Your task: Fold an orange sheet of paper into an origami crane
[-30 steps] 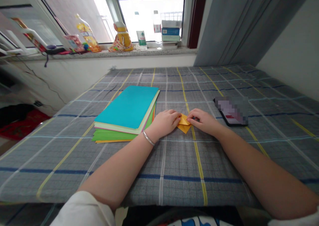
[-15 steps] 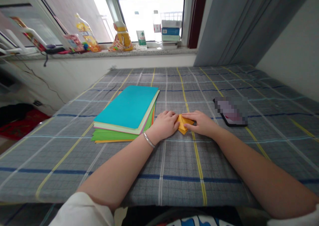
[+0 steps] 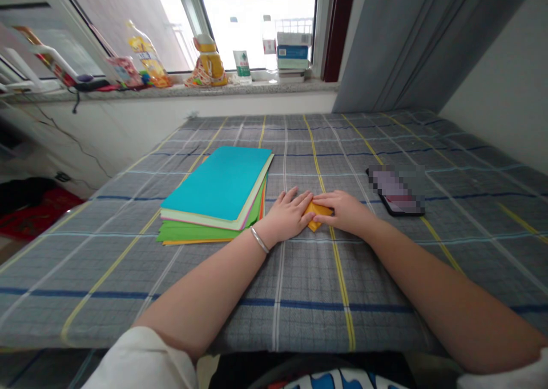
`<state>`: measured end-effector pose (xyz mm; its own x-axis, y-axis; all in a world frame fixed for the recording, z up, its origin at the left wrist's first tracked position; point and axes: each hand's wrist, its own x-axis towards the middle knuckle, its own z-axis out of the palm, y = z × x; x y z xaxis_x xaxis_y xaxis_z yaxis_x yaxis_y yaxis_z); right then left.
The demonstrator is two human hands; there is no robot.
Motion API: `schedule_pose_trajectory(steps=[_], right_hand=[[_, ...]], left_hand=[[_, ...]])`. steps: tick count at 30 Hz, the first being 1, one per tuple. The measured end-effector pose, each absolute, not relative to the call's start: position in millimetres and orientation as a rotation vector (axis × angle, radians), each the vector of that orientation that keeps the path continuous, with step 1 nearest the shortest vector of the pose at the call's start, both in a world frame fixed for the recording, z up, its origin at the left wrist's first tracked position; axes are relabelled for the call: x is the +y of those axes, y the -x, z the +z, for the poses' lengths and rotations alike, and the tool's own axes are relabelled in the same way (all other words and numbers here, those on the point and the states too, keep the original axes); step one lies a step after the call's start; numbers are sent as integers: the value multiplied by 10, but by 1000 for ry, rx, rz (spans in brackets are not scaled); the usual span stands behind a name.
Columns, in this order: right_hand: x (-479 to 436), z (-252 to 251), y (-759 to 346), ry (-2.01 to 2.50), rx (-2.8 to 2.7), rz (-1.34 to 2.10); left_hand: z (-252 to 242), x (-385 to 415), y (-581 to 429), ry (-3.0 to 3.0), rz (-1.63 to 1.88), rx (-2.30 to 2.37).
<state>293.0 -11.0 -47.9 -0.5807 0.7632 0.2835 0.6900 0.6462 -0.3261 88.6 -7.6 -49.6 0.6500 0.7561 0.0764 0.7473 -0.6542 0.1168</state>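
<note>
A small folded piece of orange paper (image 3: 319,212) lies on the checked cloth between my two hands. My left hand (image 3: 287,213), a silver bangle at its wrist, rests over the paper's left side with its fingers spread. My right hand (image 3: 347,211) holds the right side, thumb at the near edge and fingers along the far edge. Fingers of both hands cover parts of the paper. To the left, close to my left hand, is a stack of coloured sheets (image 3: 220,180), bright blue on top, with pale, green and orange sheets below.
A phone (image 3: 396,192) with a blurred screen lies to the right on the checked cloth (image 3: 308,275). Behind the table, the window sill (image 3: 257,89) bears a yellow bottle (image 3: 212,63), clear bottles, boxes (image 3: 293,52) and a drink bottle (image 3: 148,55). A grey curtain hangs at the right.
My left hand has shifted slightly right, its fingers spreading and covering more of the orange paper's left side. My right hand stays nearly where it was.
</note>
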Motion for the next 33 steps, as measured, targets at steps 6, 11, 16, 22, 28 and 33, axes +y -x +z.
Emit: schedule_pose_trajectory(steps=[6,11,16,22,28,33], right_hand=[[-111,-511,-2904,1201,-2495,209],[-107,-541,-2907,1205,-2468,204],[-113,-566,-2904,1236,-2449,221],[-127,-523,-2959,1178,-2303,452],[-81,-489,-3073,1122,-2291,557],[-98,-446,-3047,1370,-2239,407]], left_hand=[[-485,-80,-893,-2800,88,1257],[-511,-72,-880,-2813,104,1241],[-523,-61,-876,-2785,134,1221],[-351,-3,-834,-2569,171,1168],[-250,43,-764,-2643,336,927],[-326,55,-800,-2775,513,1033]])
